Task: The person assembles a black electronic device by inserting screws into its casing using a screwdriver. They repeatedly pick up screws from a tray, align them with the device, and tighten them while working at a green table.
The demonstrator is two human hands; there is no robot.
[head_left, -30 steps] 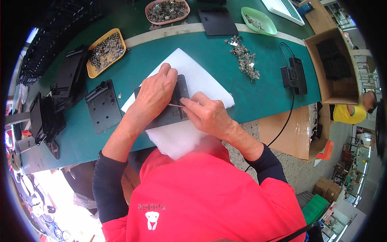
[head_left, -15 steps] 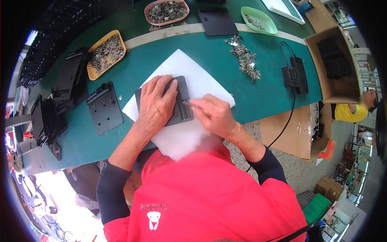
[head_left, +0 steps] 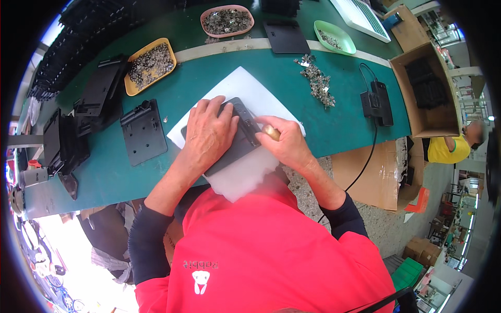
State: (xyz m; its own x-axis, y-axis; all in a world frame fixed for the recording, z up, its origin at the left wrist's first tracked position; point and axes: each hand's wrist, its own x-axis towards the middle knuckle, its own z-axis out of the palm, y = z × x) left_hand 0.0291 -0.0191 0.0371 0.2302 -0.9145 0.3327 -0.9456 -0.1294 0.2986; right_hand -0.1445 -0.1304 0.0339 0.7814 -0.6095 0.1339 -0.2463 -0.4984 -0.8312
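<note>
Both hands work one piece: the left hand [head_left: 207, 136] lies flat, fingers spread, pressing down a dark grey panel [head_left: 237, 143], while the right hand [head_left: 286, 143] is curled around a small brass-coloured tool [head_left: 271, 132] at the panel's right edge. That panel rests on a white sheet [head_left: 245, 94] directly under the hands, on the green surface [head_left: 339, 125]. To my eye, the smooth moulded plastic could skid on the slick paper if the left palm eases, letting the tool tip slip and scratch it. Beyond the right hand lies a loose heap of small metal bits [head_left: 315, 79]; left of the left hand sits a second flat black plate [head_left: 143, 130], matte and ribbed.
</note>
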